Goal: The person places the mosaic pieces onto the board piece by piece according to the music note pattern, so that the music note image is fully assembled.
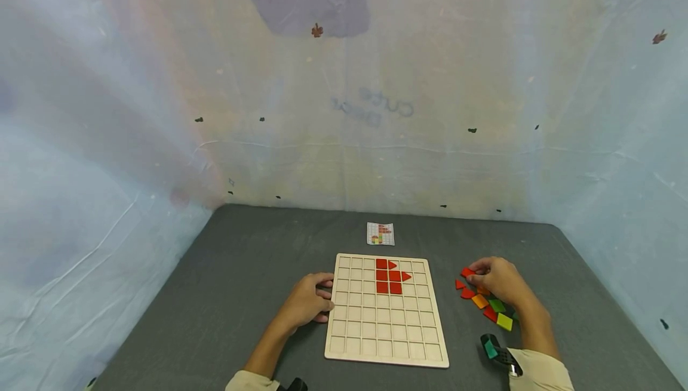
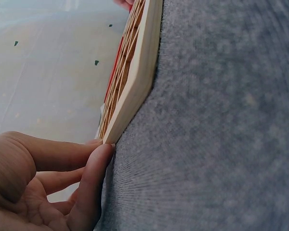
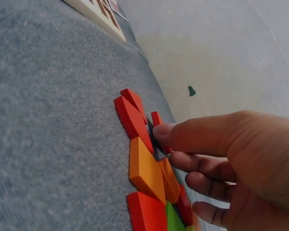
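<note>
At the left edge of a wooden grid board (image 1: 387, 319) my left hand (image 1: 306, 301) holds the rim between thumb and fingertips. In the left wrist view, the thumb and a finger meet at the board's pale side (image 2: 139, 72). Red squares (image 1: 382, 276) and red triangles (image 1: 405, 276) sit in the board's upper cells. To the right, my right hand (image 1: 502, 280) pinches a red tile (image 3: 156, 118) at the far end of a cluster of loose tiles. Below its fingers lie an orange tile (image 3: 147, 166) and other red tiles (image 3: 131, 118); the thumb partly hides the pinched tile.
A small printed card (image 1: 380, 234) with a coloured grid pattern lies beyond the board. Green (image 1: 497, 305) and yellow (image 1: 504, 321) tiles lie at the near end of the cluster. A pale patterned sheet (image 1: 333, 158) hangs behind the dark table (image 1: 258, 242).
</note>
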{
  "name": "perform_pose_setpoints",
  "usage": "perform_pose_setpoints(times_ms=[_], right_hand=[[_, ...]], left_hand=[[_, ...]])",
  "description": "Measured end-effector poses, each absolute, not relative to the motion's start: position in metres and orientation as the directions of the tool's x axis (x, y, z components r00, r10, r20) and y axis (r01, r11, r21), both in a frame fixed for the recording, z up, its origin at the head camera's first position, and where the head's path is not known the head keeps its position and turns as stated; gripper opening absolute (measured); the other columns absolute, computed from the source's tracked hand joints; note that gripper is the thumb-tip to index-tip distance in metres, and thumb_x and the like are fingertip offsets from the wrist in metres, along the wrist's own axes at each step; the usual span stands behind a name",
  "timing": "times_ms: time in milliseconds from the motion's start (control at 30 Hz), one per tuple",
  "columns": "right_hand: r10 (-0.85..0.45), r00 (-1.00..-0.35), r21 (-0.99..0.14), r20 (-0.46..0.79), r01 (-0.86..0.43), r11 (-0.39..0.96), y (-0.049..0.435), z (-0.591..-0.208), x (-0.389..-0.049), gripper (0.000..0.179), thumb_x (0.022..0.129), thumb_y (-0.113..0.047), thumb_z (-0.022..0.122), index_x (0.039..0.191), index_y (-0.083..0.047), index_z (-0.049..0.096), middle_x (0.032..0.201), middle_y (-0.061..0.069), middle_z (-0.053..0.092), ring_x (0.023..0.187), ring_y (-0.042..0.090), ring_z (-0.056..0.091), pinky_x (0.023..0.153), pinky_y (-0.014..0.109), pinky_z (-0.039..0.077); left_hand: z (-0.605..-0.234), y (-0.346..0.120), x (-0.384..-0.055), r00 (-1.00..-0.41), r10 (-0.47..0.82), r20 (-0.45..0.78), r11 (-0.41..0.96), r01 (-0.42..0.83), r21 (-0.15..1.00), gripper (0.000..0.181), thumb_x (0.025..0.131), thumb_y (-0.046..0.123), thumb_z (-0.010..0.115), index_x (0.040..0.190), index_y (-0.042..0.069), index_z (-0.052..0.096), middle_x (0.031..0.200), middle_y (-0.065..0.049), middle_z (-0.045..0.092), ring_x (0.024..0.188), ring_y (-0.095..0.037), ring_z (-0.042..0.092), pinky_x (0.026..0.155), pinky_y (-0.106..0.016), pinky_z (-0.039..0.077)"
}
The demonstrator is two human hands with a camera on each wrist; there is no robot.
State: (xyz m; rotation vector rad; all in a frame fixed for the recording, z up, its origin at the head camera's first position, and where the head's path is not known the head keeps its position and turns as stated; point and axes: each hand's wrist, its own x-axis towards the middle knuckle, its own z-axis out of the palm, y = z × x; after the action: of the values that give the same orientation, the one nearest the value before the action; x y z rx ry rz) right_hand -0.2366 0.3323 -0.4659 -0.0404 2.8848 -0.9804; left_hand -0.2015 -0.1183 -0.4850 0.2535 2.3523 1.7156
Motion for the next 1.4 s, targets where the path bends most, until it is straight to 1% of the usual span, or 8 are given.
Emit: perform_pose_setpoints(times_ms=[200, 400, 567, 667, 733, 867, 1233, 1400], right_hand=[[-0.059, -0.995, -0.599, -0.081, 0.001, 0.801, 0.328, -0.464, -0.238, 0.030, 0.097, -0.018, 0.078, 0.117, 0.005, 0.074, 0.100, 0.009, 0.073, 0.080, 0.019, 0.063, 0.067, 0.034, 0.055], [-0.089, -0.995, -0.613, -0.056, -0.036, 0.789, 0.318, -0.461, -0.238, 0.033, 0.096, -0.020, 0.079, 0.118, 0.004, 0.074, 0.100, 0.009, 0.073, 0.081, 0.019, 0.063, 0.068, 0.034, 0.055], [-0.121, -0.992, -0.628, -0.045, -0.066, 0.775, 0.308, -0.458, -0.239, 0.033, 0.096, -0.020, 0.079, 0.119, 0.003, 0.075, 0.102, 0.008, 0.075, 0.080, 0.018, 0.062, 0.066, 0.033, 0.054], [-0.148, -0.988, -0.659, -0.047, -0.080, 0.748, 0.301, -0.458, -0.239, 0.031, 0.095, -0.019, 0.079, 0.118, 0.002, 0.075, 0.101, 0.007, 0.074, 0.079, 0.019, 0.063, 0.065, 0.034, 0.054], [-0.165, -0.985, -0.667, -0.041, -0.096, 0.739, 0.296, -0.459, -0.240, 0.031, 0.095, -0.019, 0.080, 0.117, 0.001, 0.075, 0.101, 0.007, 0.075, 0.080, 0.018, 0.065, 0.067, 0.033, 0.054], [-0.193, -0.980, -0.671, -0.046, -0.112, 0.733, 0.286, -0.458, -0.241, 0.031, 0.094, -0.021, 0.081, 0.117, 0.000, 0.076, 0.099, 0.006, 0.075, 0.077, 0.016, 0.065, 0.065, 0.031, 0.054], [-0.270, -0.962, -0.654, -0.032, -0.184, 0.734, 0.257, -0.458, -0.242, 0.029, 0.089, -0.021, 0.085, 0.112, -0.005, 0.078, 0.104, 0.004, 0.073, 0.089, 0.015, 0.063, 0.076, 0.032, 0.054], [-0.328, -0.945, -0.652, -0.018, -0.238, 0.720, 0.248, -0.460, -0.242, 0.026, 0.088, -0.018, 0.085, 0.109, -0.005, 0.078, 0.102, 0.004, 0.070, 0.087, 0.016, 0.059, 0.074, 0.030, 0.052]], left_hand=[[-0.485, -0.119, -0.202, -0.961, 0.264, -0.079, 0.302, 0.004, 0.953, 0.066, 0.084, -0.009, 0.074, 0.147, -0.008, 0.055, 0.132, -0.020, 0.058, 0.101, -0.024, 0.064, 0.061, -0.038, 0.065], [-0.485, -0.119, -0.202, -0.962, 0.258, -0.087, 0.304, -0.004, 0.953, 0.066, 0.084, -0.009, 0.075, 0.147, -0.007, 0.055, 0.133, -0.020, 0.059, 0.101, -0.023, 0.065, 0.060, -0.038, 0.065], [-0.486, -0.119, -0.203, -0.963, 0.254, -0.089, 0.305, -0.008, 0.952, 0.066, 0.084, -0.009, 0.075, 0.147, -0.007, 0.055, 0.133, -0.020, 0.059, 0.101, -0.024, 0.065, 0.060, -0.038, 0.065], [-0.486, -0.119, -0.202, -0.964, 0.252, -0.088, 0.305, -0.007, 0.952, 0.066, 0.083, -0.009, 0.075, 0.147, -0.007, 0.056, 0.133, -0.020, 0.059, 0.101, -0.024, 0.065, 0.060, -0.038, 0.065], [-0.486, -0.119, -0.202, -0.964, 0.252, -0.086, 0.305, -0.005, 0.952, 0.067, 0.083, -0.010, 0.075, 0.147, -0.007, 0.056, 0.132, -0.019, 0.059, 0.101, -0.023, 0.065, 0.060, -0.038, 0.065], [-0.487, -0.119, -0.202, -0.964, 0.255, -0.080, 0.302, 0.000, 0.953, 0.067, 0.082, -0.010, 0.074, 0.147, -0.008, 0.055, 0.133, -0.020, 0.059, 0.101, -0.023, 0.065, 0.060, -0.039, 0.065], [-0.485, -0.119, -0.202, -0.961, 0.263, -0.080, 0.301, 0.003, 0.953, 0.067, 0.083, -0.009, 0.074, 0.147, -0.008, 0.055, 0.133, -0.020, 0.059, 0.103, -0.024, 0.065, 0.061, -0.039, 0.065], [-0.485, -0.119, -0.201, -0.961, 0.266, -0.081, 0.300, 0.003, 0.954, 0.067, 0.083, -0.009, 0.074, 0.147, -0.008, 0.054, 0.133, -0.020, 0.059, 0.102, -0.024, 0.065, 0.061, -0.038, 0.065]])
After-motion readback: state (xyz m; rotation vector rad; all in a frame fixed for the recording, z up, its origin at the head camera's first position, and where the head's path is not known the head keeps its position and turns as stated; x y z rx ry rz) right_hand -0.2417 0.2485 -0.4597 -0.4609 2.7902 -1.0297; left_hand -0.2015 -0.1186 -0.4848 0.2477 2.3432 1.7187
